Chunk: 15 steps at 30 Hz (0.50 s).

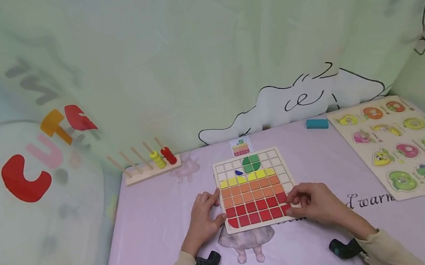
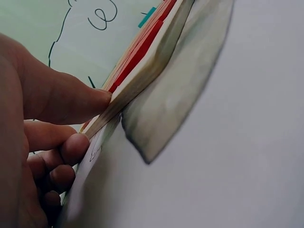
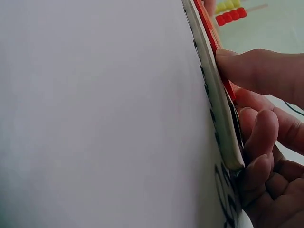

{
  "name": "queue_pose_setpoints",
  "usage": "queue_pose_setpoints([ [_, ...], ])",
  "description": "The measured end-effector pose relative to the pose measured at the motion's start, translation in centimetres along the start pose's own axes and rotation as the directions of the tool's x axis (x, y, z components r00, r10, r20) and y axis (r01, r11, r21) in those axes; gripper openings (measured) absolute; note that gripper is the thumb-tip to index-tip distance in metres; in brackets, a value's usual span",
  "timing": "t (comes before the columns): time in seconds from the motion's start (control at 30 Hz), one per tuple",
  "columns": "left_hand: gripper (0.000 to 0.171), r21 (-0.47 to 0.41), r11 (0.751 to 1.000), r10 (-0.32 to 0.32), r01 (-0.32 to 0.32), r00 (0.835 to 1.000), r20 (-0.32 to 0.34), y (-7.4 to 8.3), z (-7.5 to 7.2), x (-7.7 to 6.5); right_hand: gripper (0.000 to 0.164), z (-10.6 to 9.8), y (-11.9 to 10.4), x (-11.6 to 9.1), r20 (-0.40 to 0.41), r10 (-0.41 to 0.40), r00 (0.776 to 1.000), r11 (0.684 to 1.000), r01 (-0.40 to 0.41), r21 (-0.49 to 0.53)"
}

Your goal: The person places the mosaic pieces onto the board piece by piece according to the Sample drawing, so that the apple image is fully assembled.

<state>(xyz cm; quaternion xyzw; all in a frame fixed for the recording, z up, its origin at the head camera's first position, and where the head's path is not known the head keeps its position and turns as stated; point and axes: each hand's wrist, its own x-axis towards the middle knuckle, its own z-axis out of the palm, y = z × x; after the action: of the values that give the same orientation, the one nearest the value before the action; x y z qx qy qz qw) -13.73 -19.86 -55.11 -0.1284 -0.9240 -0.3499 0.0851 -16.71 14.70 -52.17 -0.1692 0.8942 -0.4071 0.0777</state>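
A wooden grid board (image 1: 286, 168) lies on the table, filled partly with green, yellow, orange and red tiles, plus a small blue piece (image 1: 239, 172). My left hand (image 1: 203, 219) rests against the board's left edge, its thumb and index finger apart along the rim. At the lower right corner, my right hand (image 1: 315, 203) holds a red tile (image 1: 285, 209) between thumb and index finger; the other fingers are bent. In the right wrist view, the thumb presses on the red tile (image 3: 208, 28) near the board's edge. The hand hides part of the right column.
Behind the board lies a small picture card (image 1: 241, 146). A peg stand (image 1: 151, 172) with yellow and red beads is at the back left. A teal block (image 1: 317, 124) and a wooden fruit puzzle board (image 1: 364, 148) lie to the right. Fabric walls stand behind the table.
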Motion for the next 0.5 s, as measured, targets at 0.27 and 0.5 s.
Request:
queue_pose_setpoints([
  [0.27, 0.072, 0.004, 1.0, 0.005, -0.005, 1.0, -0.001, -0.12, 0.11, 0.06, 0.025, -0.1, -0.38, -0.33, 0.003, 0.007, 1.0, 1.0, -0.007, -0.01],
  [0.5, 0.071, 0.009, 0.999, 0.031, -0.031, 0.999, -0.011, -0.14, 0.15, -0.06, 0.025, -0.12, -0.6, -0.48, -0.001, -0.007, 1.0, 1.0, 0.007, -0.009],
])
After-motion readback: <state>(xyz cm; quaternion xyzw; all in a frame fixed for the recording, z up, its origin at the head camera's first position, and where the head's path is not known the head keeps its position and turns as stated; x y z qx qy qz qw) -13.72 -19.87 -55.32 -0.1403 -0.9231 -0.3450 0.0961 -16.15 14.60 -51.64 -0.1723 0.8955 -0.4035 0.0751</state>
